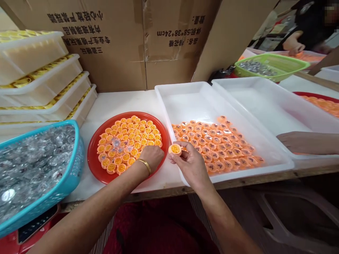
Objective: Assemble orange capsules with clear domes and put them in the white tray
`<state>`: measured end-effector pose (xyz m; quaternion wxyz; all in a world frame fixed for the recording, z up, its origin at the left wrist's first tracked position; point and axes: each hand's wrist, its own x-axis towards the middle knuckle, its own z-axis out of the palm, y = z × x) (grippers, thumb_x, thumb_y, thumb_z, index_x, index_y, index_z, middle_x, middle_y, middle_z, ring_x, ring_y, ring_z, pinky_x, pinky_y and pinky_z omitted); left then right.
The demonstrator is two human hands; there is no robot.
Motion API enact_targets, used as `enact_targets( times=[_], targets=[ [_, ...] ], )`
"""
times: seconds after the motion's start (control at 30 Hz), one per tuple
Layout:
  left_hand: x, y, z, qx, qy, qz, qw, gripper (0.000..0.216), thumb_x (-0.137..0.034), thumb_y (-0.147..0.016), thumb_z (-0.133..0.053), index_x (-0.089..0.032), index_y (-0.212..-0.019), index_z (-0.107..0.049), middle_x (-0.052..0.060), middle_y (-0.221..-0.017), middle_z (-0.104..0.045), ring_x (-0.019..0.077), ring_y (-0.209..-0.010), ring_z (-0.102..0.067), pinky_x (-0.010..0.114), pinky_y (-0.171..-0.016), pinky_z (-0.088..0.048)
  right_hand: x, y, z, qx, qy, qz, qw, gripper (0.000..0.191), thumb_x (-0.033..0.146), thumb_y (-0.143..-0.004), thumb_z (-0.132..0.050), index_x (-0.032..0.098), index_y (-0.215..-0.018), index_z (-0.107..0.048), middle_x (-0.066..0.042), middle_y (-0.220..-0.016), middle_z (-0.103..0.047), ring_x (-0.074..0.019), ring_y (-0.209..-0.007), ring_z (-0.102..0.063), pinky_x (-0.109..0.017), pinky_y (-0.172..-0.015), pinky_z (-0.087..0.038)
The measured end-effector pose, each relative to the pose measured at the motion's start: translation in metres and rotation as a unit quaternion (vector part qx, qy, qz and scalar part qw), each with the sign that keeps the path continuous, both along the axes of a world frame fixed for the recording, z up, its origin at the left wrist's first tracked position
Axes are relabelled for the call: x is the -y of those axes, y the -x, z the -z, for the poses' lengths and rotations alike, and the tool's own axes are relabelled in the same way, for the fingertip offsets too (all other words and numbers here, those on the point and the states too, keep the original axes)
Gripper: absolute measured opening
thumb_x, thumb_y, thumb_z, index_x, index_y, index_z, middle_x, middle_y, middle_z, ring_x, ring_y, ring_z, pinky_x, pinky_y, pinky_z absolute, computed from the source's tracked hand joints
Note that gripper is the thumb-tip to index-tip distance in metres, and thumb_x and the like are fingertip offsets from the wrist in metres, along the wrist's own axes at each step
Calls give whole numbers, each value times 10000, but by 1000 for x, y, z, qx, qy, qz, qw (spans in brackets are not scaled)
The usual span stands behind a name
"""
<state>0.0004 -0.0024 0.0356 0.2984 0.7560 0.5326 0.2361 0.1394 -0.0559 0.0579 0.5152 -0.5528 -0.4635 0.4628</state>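
Between the thumb and fingers of my right hand [192,165] is a small orange toy cup [175,149] with yellow filling, its open top facing me. My left hand [152,157], with a gold bangle [145,166] at the wrist, is curled over the right part of a round red tray [92,160]. Its fingertips are hidden, so what they hold cannot be seen. Yellow-filled orange cups [132,135] cover the tray, with several clear lids [116,143] lying on them. Right of my hands, a white bin [190,97] holds rows of orange cups [217,146] with dark-printed tops.
A blue basket [75,155] of clear lids [34,165] stands at the left, before stacked white trays [47,83]. Cardboard boxes [119,67] wall off the back. At the right are another white bin [254,95], a co-worker's arm [307,143] and a green basket [288,63].
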Motion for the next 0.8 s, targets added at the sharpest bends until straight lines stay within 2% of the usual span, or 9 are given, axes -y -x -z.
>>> enact_targets(
  times=[0.13, 0.27, 0.4, 0.5, 0.6, 0.7, 0.8],
  targets=[
    [-4, 1, 2, -11, 7, 20, 1000, 433, -262, -743, -655, -204, -408, -386, 45, -457, -441, 276, -663, -617, 383, -741, -435, 2, -5, 5, 17, -5, -6, 1000, 261, 254, -715, -652, 203, -958, -573, -18, -805, -656, -153, -659, -644, -296, -622, -569],
    [-5, 2, 3, -36, 8, 32, 999, 400, -252, -739, -653, -202, -428, -406, 38, -465, -444, 253, -627, -601, 366, -715, -442, 2, -6, 3, 19, -1, -13, 1000, 237, 232, -726, -631, 205, -953, -570, -8, -784, -652, -151, -665, -644, -290, -629, -566],
    [-5, 2, -2, -70, 4, 39, 997, 334, -160, -730, -613, -201, -452, -433, 38, -488, -464, 225, -591, -576, 336, -676, -433, 2, -7, 3, 20, -2, -15, 1000, 216, 226, -733, -622, 204, -942, -569, -6, -778, -652, -150, -671, -644, -287, -631, -567],
    [-4, 6, -20, -86, -7, 39, 996, 257, -93, -715, -567, -202, -503, -469, 39, -535, -492, 209, -587, -548, 322, -667, -409, 1, -8, 6, 29, -2, -15, 999, 231, 223, -735, -620, 205, -960, -572, -11, -800, -654, -154, -686, -648, -286, -621, -572],
    [1, 9, -51, -82, -34, 42, 995, 172, -119, -739, -540, -207, -590, -539, 41, -608, -535, 196, -618, -523, 306, -677, -388, 0, -7, 7, 56, -2, -14, 998, 242, 237, -747, -620, 205, -983, -577, -23, -837, -665, -155, -670, -656, -297, -621, -578],
    [12, 6, -77, 4, -56, 49, 997, 105, -166, -720, -591, -217, -629, -602, 31, -616, -542, 176, -600, -471, 282, -650, -367, -1, -2, 5, 90, -9, -19, 996, 221, 235, -761, -604, 202, -979, -580, -28, -822, -672, -163, -660, -667, -301, -619, -569],
    [20, -1, -87, 128, -26, 36, 991, 125, -114, -631, -668, -215, -574, -624, 18, -585, -526, 145, -542, -398, 263, -601, -328, -1, 3, 0, 127, -7, -18, 992, 234, 174, -728, -592, 201, -960, -589, -5, -727, -655, -162, -619, -661, -290, -601, -548]
  ],
)
